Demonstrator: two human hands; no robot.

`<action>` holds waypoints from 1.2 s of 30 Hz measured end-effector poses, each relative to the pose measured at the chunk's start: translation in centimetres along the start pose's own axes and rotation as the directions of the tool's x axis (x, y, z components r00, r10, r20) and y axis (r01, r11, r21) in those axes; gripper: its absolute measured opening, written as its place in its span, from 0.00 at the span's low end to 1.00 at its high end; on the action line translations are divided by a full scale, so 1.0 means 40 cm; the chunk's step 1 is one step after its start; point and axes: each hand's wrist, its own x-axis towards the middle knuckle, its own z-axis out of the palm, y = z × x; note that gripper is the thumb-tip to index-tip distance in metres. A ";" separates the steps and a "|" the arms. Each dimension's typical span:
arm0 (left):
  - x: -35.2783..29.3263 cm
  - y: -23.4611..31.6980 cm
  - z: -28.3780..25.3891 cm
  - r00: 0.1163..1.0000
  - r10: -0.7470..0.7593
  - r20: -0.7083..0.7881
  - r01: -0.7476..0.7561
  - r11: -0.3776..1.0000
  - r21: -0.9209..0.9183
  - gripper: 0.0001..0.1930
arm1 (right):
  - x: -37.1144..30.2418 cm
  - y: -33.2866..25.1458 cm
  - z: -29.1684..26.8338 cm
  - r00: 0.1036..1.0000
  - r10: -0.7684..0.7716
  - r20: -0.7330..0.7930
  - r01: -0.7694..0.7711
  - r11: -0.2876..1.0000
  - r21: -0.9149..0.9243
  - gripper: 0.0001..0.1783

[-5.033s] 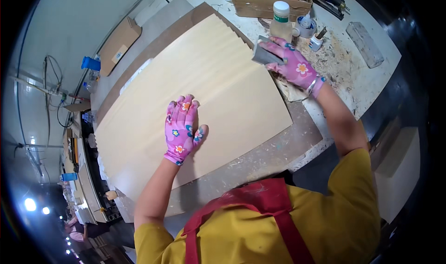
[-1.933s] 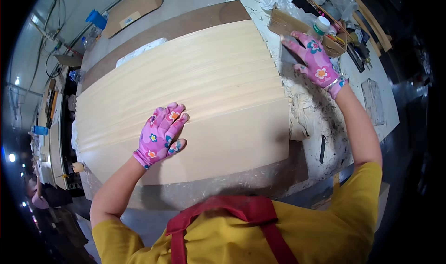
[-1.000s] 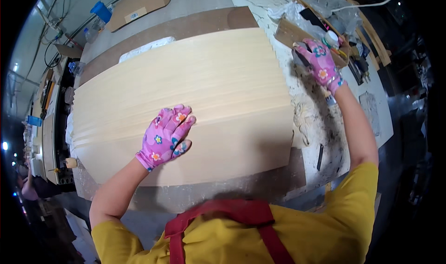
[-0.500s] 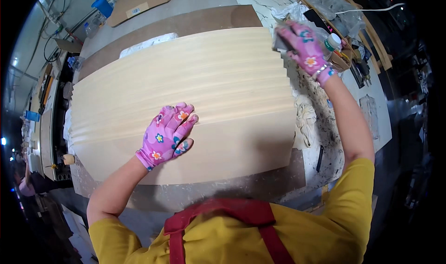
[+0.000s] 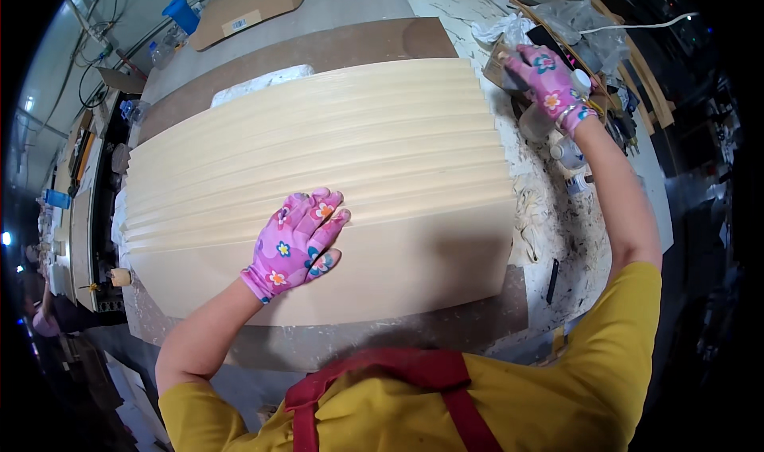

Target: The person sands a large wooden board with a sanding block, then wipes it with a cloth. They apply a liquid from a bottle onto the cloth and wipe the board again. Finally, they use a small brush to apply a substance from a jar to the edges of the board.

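Observation:
Pale wood-coloured sheets (image 5: pixel 398 249) lie overlapped in a stepped, ridged stack across the table in front of me. My left hand (image 5: pixel 294 245), in a pink flowered glove, rests flat on the stack near its middle, with the fingers stretched out. Past the stack's far right corner is my right hand (image 5: pixel 549 82), gloved alike and apart from the sheets. Its fingers close round a dark grey block (image 5: pixel 516 78), partly hidden and slightly blurred. Beside that hand are a clear bottle (image 5: pixel 535 123) and a brown box (image 5: pixel 495 64).
A crumpled cloth (image 5: pixel 529 213) and a black, slim tool (image 5: pixel 552 281) lie right of the stack. Farther back are plastic bags (image 5: pixel 577 26) and a white cable (image 5: pixel 641 26). Cardboard (image 5: pixel 247 10) and a blue jug (image 5: pixel 181 13) sit far left. Another person (image 5: pixel 49 318) is at the left.
My right hand has moved right, away from the stack's far corner, carrying the grey block. My left hand stays flat on the sheets. The whole view has shifted slightly.

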 end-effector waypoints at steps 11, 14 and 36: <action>-0.001 -0.005 0.015 0.998 -0.001 -0.064 0.002 1.000 0.017 0.25 | 0.062 -0.071 -0.023 0.988 -0.076 -0.136 0.091 0.990 0.109 0.42; -0.031 -0.020 0.033 1.000 -0.009 0.000 0.009 1.000 -0.028 0.26 | 0.042 -0.063 0.039 0.969 -0.132 -0.208 0.191 0.936 0.295 0.41; -0.052 -0.018 0.087 0.977 0.059 -0.206 -0.063 0.998 -0.013 0.26 | 0.113 0.083 -0.009 0.996 -0.025 0.082 0.017 0.995 0.098 0.40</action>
